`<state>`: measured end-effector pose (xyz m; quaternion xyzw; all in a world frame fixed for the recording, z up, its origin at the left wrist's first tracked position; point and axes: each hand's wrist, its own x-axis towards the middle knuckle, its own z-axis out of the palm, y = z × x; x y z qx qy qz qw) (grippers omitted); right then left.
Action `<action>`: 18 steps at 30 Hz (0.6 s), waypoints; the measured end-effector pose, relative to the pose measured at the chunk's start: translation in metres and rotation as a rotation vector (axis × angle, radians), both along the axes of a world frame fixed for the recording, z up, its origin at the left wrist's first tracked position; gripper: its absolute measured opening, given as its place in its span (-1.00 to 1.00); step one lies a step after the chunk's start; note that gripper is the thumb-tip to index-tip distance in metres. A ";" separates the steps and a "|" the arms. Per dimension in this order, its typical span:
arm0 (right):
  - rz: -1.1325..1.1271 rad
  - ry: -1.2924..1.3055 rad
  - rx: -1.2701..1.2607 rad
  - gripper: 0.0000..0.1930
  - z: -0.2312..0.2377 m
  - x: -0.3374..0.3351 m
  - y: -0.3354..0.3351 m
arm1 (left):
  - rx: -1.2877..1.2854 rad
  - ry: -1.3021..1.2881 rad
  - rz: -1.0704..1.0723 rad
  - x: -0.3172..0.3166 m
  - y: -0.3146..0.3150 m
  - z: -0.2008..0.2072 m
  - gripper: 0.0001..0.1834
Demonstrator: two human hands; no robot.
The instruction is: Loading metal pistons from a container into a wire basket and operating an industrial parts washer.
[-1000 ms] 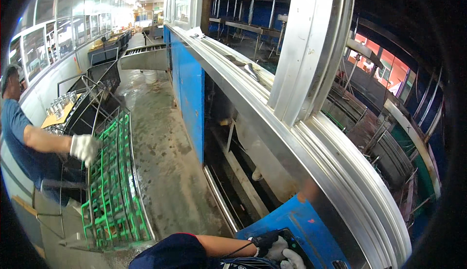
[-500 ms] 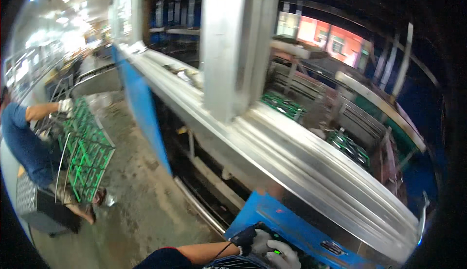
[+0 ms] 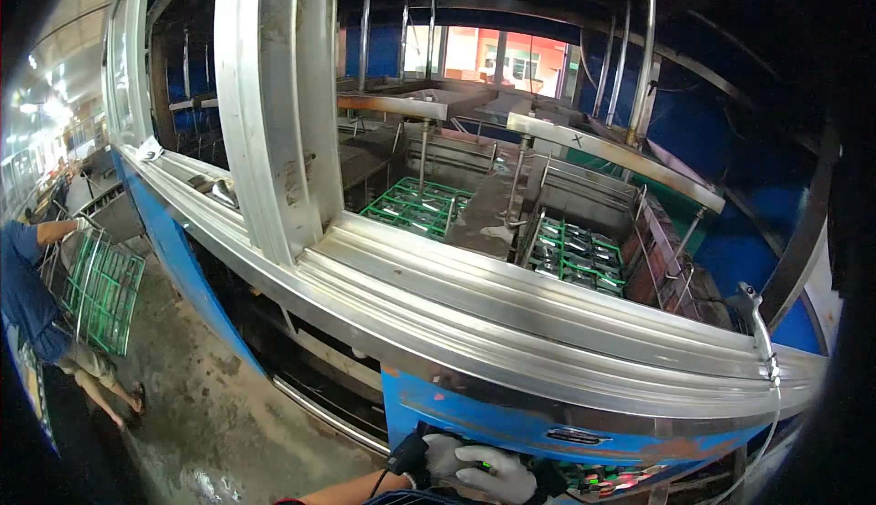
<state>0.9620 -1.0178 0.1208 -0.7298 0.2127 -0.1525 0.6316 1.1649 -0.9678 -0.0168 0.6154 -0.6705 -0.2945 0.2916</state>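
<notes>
My left hand (image 3: 444,457), in a pale glove with a black device at its wrist, is low in the view, close to my body. Against it lies my right hand (image 3: 509,479), gloved alike, with a black band at its wrist. The fingers of both hands look curled together. A small green light (image 3: 486,465) shows between them; what bears it is hidden. Just beyond the hands stands a blue metal panel (image 3: 511,414) with a dark recessed handle. To the right of them, partly hidden, are green and red lit spots (image 3: 602,480).
A wide metal ledge (image 3: 511,313) and upright post (image 3: 274,113) cross ahead. Beyond are tanks with green racks (image 3: 577,254) of metal parts. A metal lever (image 3: 756,322) with a cord is at right. At left, a person (image 3: 36,277) holds a green rack (image 3: 102,291) over wet floor (image 3: 201,414).
My view has swung right, bringing more of the tanks and the lever into sight. My hands stay together near my body. The person with the rack now appears farther left.
</notes>
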 end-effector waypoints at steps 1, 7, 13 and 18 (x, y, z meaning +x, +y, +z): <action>0.004 -0.048 0.075 -0.65 -0.009 0.002 0.000 | 0.002 -0.001 -0.005 -0.002 -0.001 0.000 -0.71; -0.014 0.038 0.022 -0.62 0.002 0.001 -0.002 | 0.016 -0.001 -0.027 -0.004 -0.003 0.001 -0.71; -0.060 0.050 -0.142 -0.63 -0.008 0.003 -0.004 | 0.034 -0.006 -0.043 -0.004 -0.007 0.005 -0.72; -0.075 0.071 -0.124 -0.64 0.002 0.003 0.001 | 0.031 -0.007 -0.057 -0.006 -0.007 0.005 -0.72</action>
